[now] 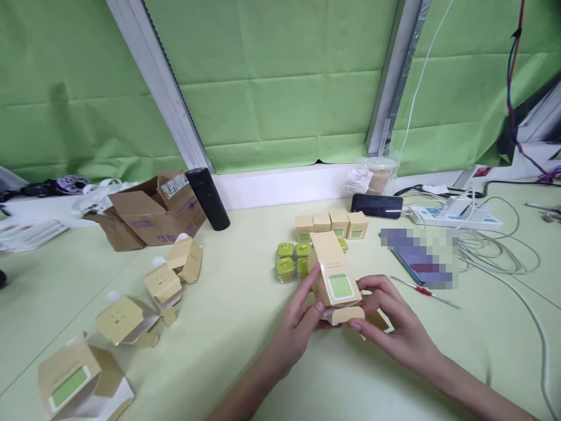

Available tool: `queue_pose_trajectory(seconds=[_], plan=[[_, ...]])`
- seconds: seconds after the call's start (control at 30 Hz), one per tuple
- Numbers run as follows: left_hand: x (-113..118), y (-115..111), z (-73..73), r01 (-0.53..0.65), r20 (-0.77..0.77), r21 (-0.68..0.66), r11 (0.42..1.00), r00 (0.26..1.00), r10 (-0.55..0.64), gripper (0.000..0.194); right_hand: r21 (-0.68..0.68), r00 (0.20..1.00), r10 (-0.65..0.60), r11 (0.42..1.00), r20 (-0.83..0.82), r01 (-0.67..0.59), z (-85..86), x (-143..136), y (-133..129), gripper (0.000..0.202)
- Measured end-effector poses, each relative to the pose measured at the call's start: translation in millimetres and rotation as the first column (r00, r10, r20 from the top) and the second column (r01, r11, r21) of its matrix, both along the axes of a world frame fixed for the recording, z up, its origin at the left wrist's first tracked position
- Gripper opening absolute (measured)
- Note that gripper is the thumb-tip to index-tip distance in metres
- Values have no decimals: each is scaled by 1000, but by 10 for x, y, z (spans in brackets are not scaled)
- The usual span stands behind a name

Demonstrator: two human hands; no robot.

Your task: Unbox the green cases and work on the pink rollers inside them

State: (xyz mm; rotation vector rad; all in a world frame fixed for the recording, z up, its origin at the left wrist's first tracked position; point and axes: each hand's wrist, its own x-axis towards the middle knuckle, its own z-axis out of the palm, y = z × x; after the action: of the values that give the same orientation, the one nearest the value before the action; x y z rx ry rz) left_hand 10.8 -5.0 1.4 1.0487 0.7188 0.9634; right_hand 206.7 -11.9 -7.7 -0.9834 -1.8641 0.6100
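Note:
A tan cardboard box [331, 257] with a green-and-white label is tilted between my two hands, its lower end flap unfolded toward me. My left hand [300, 318] grips its left side, thumb near the lower edge. On the other side, my right hand [392, 318] is closed at the lower right corner, thumb tip touching the loose flap [348, 316]. Just behind the box are several small clear containers with green lids [286, 266], some partly covered by it. Beyond them stands a row of small tan boxes [321, 222].
Opened tan boxes [116, 318] lie along the left. Farther back are a brown carton [149, 213] and a black bottle [208, 199]. To the right are a red-handled screwdriver [425, 290], a partly blurred phone [416, 257], a black case [377, 206], a power strip [456, 216] and tangled cables.

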Motion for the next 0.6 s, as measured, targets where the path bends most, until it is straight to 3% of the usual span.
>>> queue_pose_trajectory(seconds=[0.23, 0.6], plan=[[-3, 5, 21, 79, 111, -16, 997, 991, -76, 88, -83, 998, -19, 996, -60, 14, -40, -44, 17, 18], [-3, -17, 21, -2, 106, -22, 1000, 994, 5, 86, -283, 936, 5, 953, -353, -111, -67, -161, 25, 22]])
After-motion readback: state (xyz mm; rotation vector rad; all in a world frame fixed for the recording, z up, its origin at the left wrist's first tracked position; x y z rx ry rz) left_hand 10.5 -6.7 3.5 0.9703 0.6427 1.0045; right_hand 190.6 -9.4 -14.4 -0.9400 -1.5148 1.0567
